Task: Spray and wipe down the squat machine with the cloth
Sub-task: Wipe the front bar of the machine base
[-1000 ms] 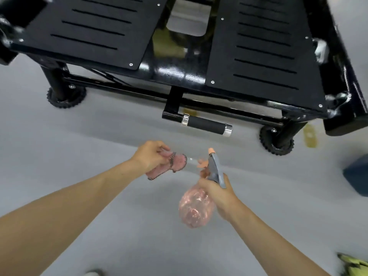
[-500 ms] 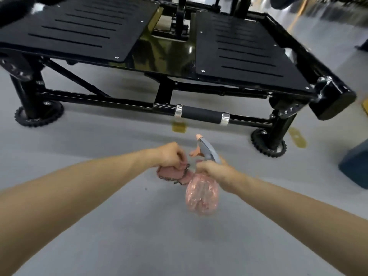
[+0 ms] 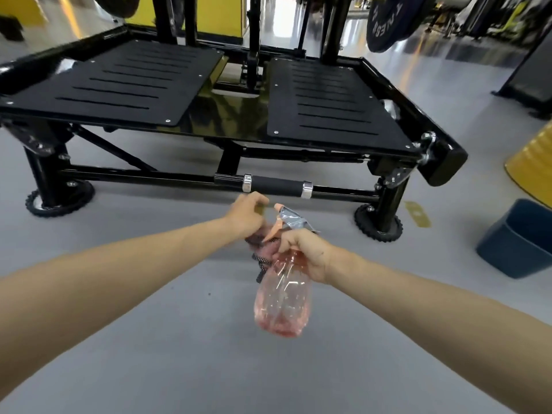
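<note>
Head view. Squat machine [image 3: 233, 115]: black frame, far half of the scene, raised on toothed wheels at its near left [image 3: 59, 198] and near right [image 3: 379, 225] corners. Two slotted foot plates, the left plate [image 3: 119, 88] and the right plate [image 3: 331, 100], lie side by side with a glossy gap between them. Padded handle [image 3: 277, 186]: dark grip between two chrome collars, on the low near crossbar. Left hand [image 3: 248, 216]: near the handle but apart from it, fingers curled down and gripping the cloth [image 3: 263, 252], a pink bunch with a dark speckled edge hanging below the palm, partly hidden. Right hand [image 3: 304, 252]: just right of the left hand, fingers wrapped round the neck of the spray bottle [image 3: 282, 306]; whether a finger presses the trigger cannot be told. Bottle: clear pink body hanging near, grey head with an orange nozzle pointing far, touching or just beside the cloth. Blue bin [image 3: 516, 243]: on the grey floor [image 3: 149, 339], right of the machine. Weight plate [image 3: 385, 19]: dark, far right.
</note>
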